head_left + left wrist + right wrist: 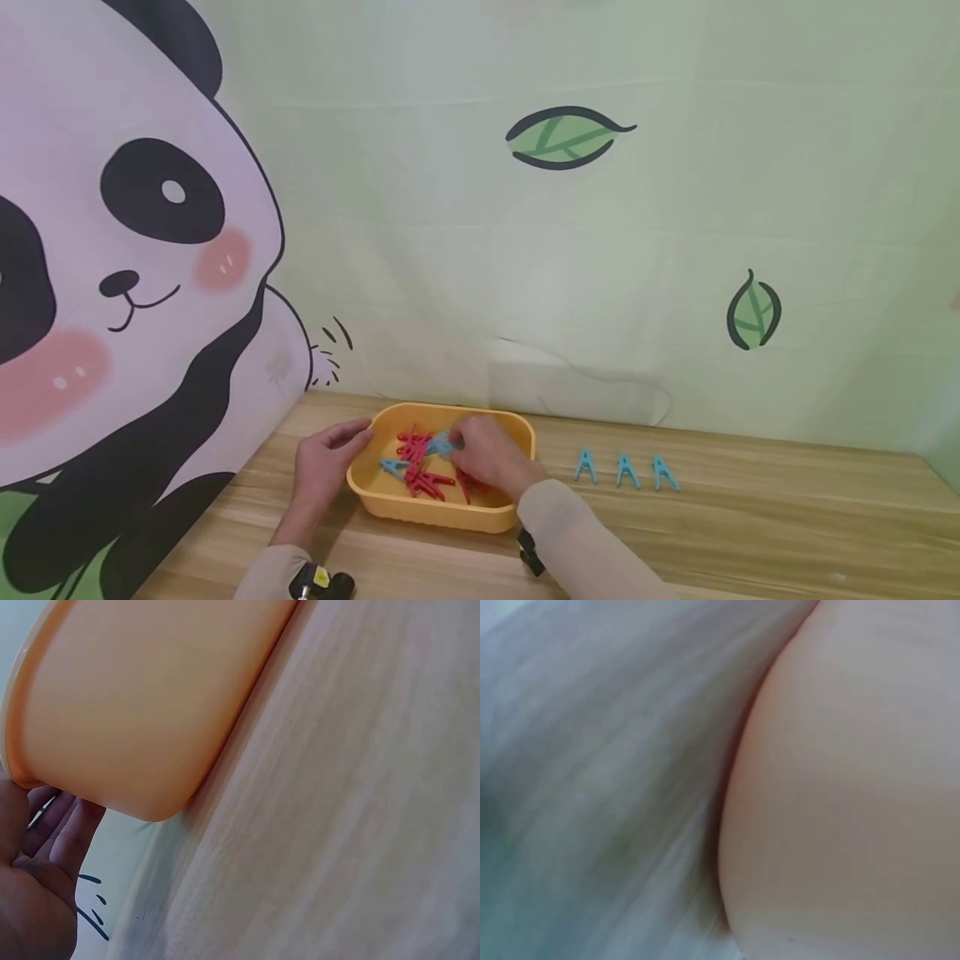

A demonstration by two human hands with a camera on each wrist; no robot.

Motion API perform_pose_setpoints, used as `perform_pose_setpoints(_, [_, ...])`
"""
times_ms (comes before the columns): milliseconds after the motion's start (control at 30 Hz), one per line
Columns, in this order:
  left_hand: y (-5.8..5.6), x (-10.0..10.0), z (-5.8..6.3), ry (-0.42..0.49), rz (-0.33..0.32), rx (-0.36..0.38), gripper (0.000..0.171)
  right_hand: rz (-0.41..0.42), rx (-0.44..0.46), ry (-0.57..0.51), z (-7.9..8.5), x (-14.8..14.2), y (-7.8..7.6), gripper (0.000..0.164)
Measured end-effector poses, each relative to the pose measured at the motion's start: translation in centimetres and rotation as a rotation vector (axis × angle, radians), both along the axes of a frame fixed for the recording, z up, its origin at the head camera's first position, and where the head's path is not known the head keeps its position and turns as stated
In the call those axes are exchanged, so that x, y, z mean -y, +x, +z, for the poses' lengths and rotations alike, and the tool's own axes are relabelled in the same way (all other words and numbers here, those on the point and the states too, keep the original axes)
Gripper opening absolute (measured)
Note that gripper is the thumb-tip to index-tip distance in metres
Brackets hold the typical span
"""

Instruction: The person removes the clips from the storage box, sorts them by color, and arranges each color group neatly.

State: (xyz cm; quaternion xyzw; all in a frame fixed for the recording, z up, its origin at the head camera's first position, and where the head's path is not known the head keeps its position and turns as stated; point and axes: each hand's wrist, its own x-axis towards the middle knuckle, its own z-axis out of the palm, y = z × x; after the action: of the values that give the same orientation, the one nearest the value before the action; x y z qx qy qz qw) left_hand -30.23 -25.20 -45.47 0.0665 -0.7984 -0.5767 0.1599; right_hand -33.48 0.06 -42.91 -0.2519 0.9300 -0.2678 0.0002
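A yellow-orange plastic tub (442, 517) stands on the wooden table, holding a heap of red clothespins (431, 483) and blue clothespins (392, 467). At its left end is my left hand (327, 454), fingers fairly straight and fingertips right at the rim. The left wrist view shows that hand (45, 877) against the outside of the tub (142, 697). My right hand (483, 450) reaches down inside the tub, bent fingers beside a blue clothespin (438, 444); I cannot tell whether they pinch it. Only the tub's outer wall (840, 795) fills the right wrist view, with that hand hidden.
Three blue clothespins (626, 471) lie spaced in a row on the wooden table (787, 508), right of the tub. Behind the table hangs a pale green cloth (420, 292) printed with a panda and leaves. A black wrist camera (322, 581) sits on the left sleeve.
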Motion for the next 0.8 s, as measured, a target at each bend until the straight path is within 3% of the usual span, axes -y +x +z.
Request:
perform_pose_setpoints(200, [0.0,0.0,0.0,0.005,0.001,0.01,0.036,-0.016,0.036,-0.229,0.6,-0.3,0.5,0.011])
perform_pose_setpoints(300, [0.0,0.0,0.0,0.006,0.002,0.014,0.036,-0.019,0.009,-0.301,1.1,-0.5,0.8,0.009])
perform_pose_setpoints(800, [0.0,0.0,0.0,0.011,0.002,0.012,0.034,-0.086,-0.129,-0.343,3.1,-2.5,3.0,0.01])
